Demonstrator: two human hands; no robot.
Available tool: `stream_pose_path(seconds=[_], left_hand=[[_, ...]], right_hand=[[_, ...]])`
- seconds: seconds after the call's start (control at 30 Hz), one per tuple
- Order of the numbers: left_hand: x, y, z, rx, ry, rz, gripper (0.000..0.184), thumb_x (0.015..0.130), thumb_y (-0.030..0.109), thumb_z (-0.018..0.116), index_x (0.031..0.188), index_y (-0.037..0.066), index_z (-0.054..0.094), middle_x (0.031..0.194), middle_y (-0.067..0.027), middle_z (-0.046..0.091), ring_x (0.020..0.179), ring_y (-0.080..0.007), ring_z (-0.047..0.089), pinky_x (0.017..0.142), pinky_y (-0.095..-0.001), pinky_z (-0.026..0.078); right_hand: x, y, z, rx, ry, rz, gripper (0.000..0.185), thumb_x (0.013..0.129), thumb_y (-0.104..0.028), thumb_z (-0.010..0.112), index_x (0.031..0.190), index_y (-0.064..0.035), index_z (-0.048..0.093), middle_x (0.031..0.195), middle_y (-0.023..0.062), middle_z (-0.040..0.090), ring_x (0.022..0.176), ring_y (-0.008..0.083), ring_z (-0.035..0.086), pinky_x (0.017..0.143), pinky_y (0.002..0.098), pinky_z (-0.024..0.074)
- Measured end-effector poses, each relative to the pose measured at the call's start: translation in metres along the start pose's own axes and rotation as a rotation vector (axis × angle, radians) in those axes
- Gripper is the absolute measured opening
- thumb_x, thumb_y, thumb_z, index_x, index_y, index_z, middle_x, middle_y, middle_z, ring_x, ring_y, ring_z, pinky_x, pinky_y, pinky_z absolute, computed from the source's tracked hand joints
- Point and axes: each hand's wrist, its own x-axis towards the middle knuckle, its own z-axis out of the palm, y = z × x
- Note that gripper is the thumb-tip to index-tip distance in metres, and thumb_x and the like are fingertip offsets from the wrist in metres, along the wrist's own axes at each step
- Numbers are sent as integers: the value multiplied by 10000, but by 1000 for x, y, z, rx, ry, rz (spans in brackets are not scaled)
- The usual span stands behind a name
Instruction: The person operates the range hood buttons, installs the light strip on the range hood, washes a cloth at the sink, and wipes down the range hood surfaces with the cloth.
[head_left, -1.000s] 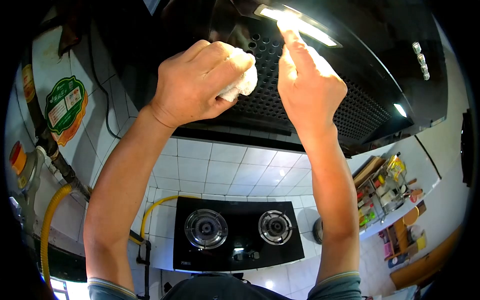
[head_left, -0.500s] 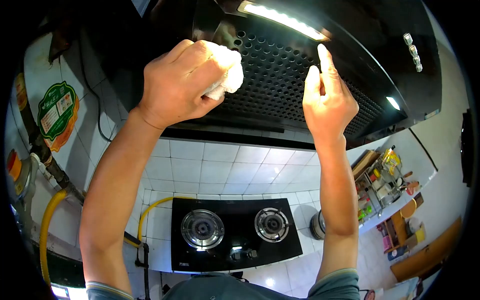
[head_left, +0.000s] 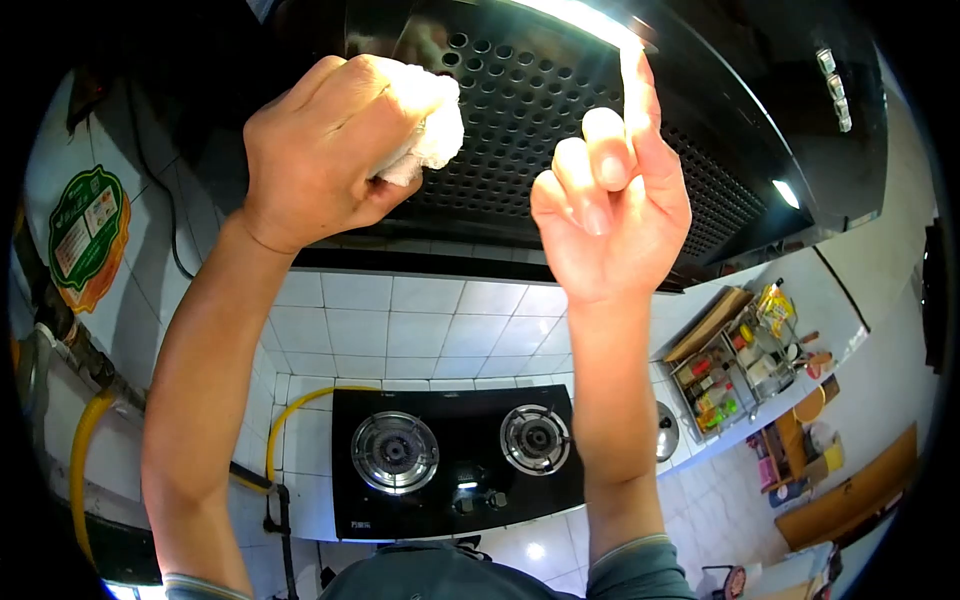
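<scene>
My left hand (head_left: 315, 150) is closed round a crumpled white cloth (head_left: 437, 130), held up at the left part of the range hood's perforated black panel (head_left: 500, 125). Whether the cloth presses on the panel I cannot tell. My right hand (head_left: 625, 215) holds nothing. Its index finger points up to the right end of the lit lamp strip (head_left: 575, 14) and seems to touch there, while the other fingers curl loosely, palm towards me.
Below stands a black two-burner gas stove (head_left: 468, 430) against white wall tiles (head_left: 425, 315). A yellow hose (head_left: 290, 410) runs at its left. On the right, a rack (head_left: 715, 390) carries bottles and jars. A green sticker (head_left: 88, 232) is on the left wall.
My right hand has turned palm towards me, with its index finger raised to the lamp's end. The left hand still grips the cloth. The whole view has shifted slightly.
</scene>
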Motion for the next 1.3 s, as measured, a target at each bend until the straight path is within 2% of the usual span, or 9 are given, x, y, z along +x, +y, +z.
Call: stream_pose_path(seconds=[0.07,0.13,0.17,0.37,0.73,0.8,0.83,0.97,1.3], left_hand=[[1,-1,0,-9,4,10,438,638,59,771,1074,91,739,1031,-86,741,860,-266,703,756,-331,570],[2,-1,0,-17,7,20,434,645,64,772,1077,88,738,1024,-88,743,863,-267,705,757,-333,568],[2,-1,0,-28,10,22,431,644,65,776,1072,85,740,1017,-87,743,865,-267,706,755,-335,567],[2,-2,2,-43,39,28,412,637,70,791,1047,82,748,1006,-83,741,863,-267,706,743,-335,562],[3,-5,6,-32,83,69,356,682,120,804,1031,84,745,994,-89,735,815,-267,701,690,-334,553],[6,-7,10,10,185,101,276,702,136,732,976,160,748,883,6,683,713,-175,647,614,-267,540],[6,-7,9,11,184,101,276,702,136,732,976,160,748,883,6,683,713,-175,647,614,-267,540],[6,-7,10,-12,185,94,257,725,173,729,981,166,749,891,5,681,713,-185,644,612,-271,539],[6,-3,7,13,163,69,296,695,204,772,988,183,733,902,22,679,718,-192,629,600,-272,523]], right_hand=[[5,8,-13,100,-71,5,651,1080,-187,428,1653,-136,124,797,35,576,604,155,559,600,302,472],[9,19,-31,485,-228,-46,650,1078,-166,422,1653,-138,122,798,25,576,604,148,564,589,296,464],[11,3,7,256,-135,71,633,1071,-147,424,1647,-133,160,784,17,562,597,143,562,588,290,463],[20,12,-29,317,-261,32,583,1070,-140,411,1627,-149,240,775,13,548,584,140,551,581,275,455],[23,33,-5,208,-174,33,545,1085,-181,383,1611,-280,283,801,17,571,599,155,533,574,293,450],[17,32,54,609,682,19,536,1084,-188,382,1607,-279,302,809,22,581,600,165,534,574,304,452],[24,40,-5,178,-95,28,550,1079,-188,379,1616,-271,297,810,27,591,591,169,529,574,316,454],[25,49,29,198,160,26,596,1058,-181,425,1632,-188,267,760,36,599,548,171,509,534,305,437],[22,41,34,-327,177,80,635,1040,-171,465,1633,-112,245,707,44,599,511,171,491,495,295,422]])
